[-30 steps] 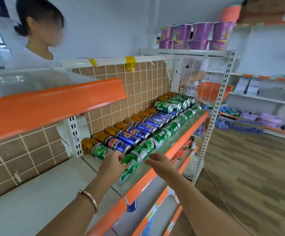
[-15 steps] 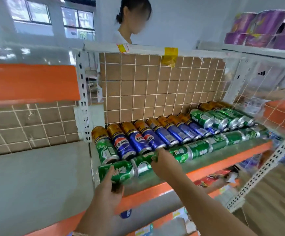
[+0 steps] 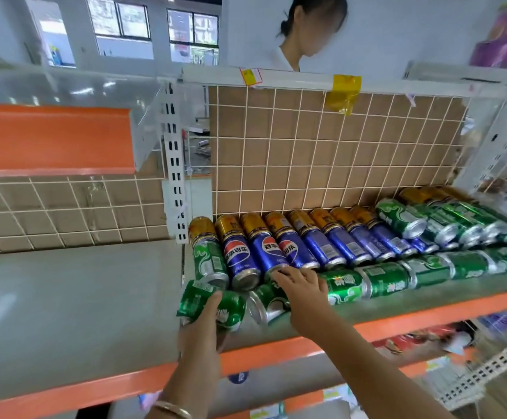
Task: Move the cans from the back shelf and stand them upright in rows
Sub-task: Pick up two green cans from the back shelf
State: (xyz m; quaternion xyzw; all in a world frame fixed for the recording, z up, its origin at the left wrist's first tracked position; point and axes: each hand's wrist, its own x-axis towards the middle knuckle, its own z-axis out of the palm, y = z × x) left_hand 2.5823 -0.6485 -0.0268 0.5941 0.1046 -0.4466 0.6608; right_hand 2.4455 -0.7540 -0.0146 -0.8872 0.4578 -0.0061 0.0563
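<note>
Many cans lie on their sides on the grey shelf (image 3: 427, 300). A back row of gold-topped blue cans (image 3: 269, 247) leans against the tiled panel, with green cans (image 3: 403, 217) stacked at the right. A front row of green cans (image 3: 388, 279) lies end to end. My left hand (image 3: 201, 325) grips a green can (image 3: 228, 309) at the shelf's left front corner. My right hand (image 3: 302, 294) holds the neighbouring green can (image 3: 267, 302), fingers curled over it and touching the blue cans behind.
A bare grey shelf (image 3: 64, 313) stretches to the left, past a white slotted upright (image 3: 175, 189). An orange shelf edge (image 3: 52, 140) juts out above it. A person (image 3: 306, 34) stands behind the shelving. Purple tubs (image 3: 506, 34) sit upper right. Lower shelves hold goods.
The view has swung left and closer to face the shelf squarely. My left hand has kept the green can near the shelf's left corner; my right hand has shifted onto the can beside it.
</note>
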